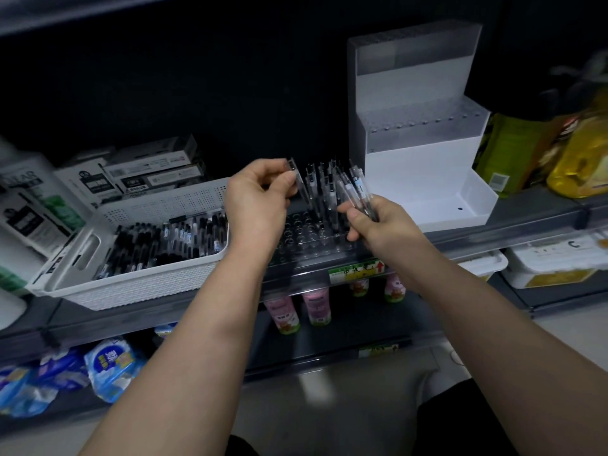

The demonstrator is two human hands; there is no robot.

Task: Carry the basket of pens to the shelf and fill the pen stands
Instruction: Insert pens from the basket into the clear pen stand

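A white perforated basket (pixel 158 205) full of black and clear pens (pixel 164 241) sits on the shelf at the left. To its right lies a clear pen stand (pixel 306 235) with rows of holes, several pens standing upright in its back rows (pixel 324 189). My left hand (pixel 256 205) pinches a single clear pen (pixel 297 179) above the stand. My right hand (pixel 371 222) grips a bunch of clear pens (pixel 353 189) over the stand's right side. A tall white stepped pen stand (pixel 418 153) stands further right with no pens visible in it.
Boxed goods (pixel 144 172) are stacked behind the basket, and yellow oil bottles (pixel 582 149) stand at the far right. The grey shelf edge (pixel 513 225) carries a price label (pixel 357 269). Pink bottles (pixel 297 311), white tubs (pixel 543 258) and blue packets (pixel 112 366) fill the lower shelves.
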